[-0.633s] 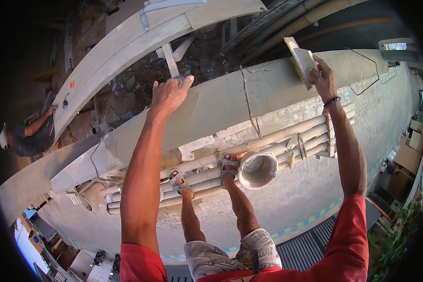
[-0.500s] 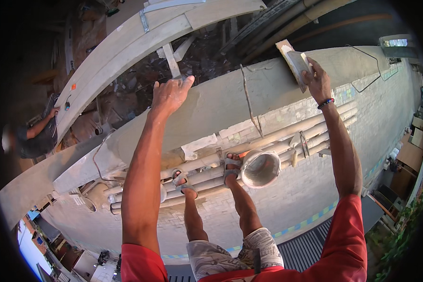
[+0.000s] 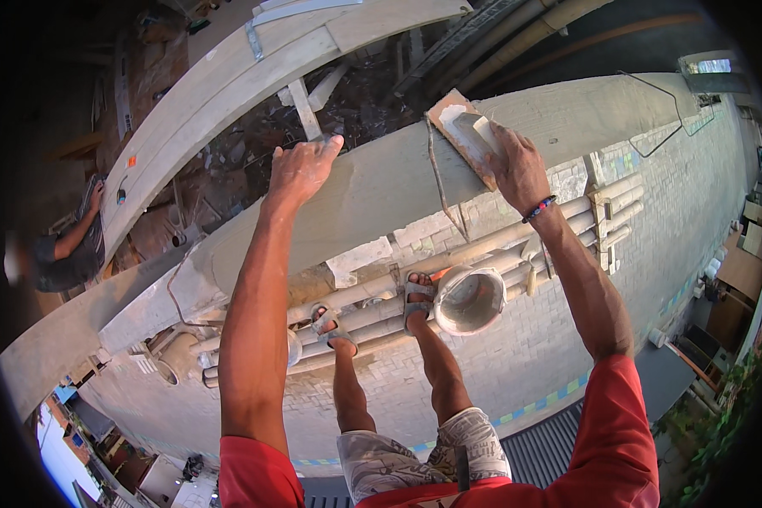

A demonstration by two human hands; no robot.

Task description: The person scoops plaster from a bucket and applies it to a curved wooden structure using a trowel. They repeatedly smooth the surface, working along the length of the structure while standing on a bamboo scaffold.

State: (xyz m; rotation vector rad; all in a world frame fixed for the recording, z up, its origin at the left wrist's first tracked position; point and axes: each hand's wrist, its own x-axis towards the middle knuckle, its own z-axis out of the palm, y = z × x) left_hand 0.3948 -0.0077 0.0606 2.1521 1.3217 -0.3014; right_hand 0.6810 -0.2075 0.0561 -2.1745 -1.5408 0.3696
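My right hand point(image 3: 519, 168) is wrapped round the handle of a plastering float point(image 3: 455, 127), whose board lies slantwise across the top of a grey plastered ledge point(image 3: 372, 190). Wet-looking mortar clings to the float's back. My left hand point(image 3: 300, 173) bends over the far edge of the same ledge, its fingertips partly hidden, beside an upright wooden strip point(image 3: 305, 108). Close to the float a thin bent rod point(image 3: 442, 173) hangs down the ledge's near side. Below, a mortar-stained bucket point(image 3: 472, 301) stands by my sandalled feet.
My feet stand on long round poles point(image 3: 372, 326) along the block wall point(image 3: 559, 326). A trowel-like tool point(image 3: 531, 273) hangs at the poles. Curved boards point(image 3: 229, 89) lie beyond the ledge, with a dark drop between. Another person point(image 3: 63, 250) touches the boards at left.
My right hand has slid the float leftward along the ledge, up to the bent rod. The float has tilted more. My left hand has hardly moved.
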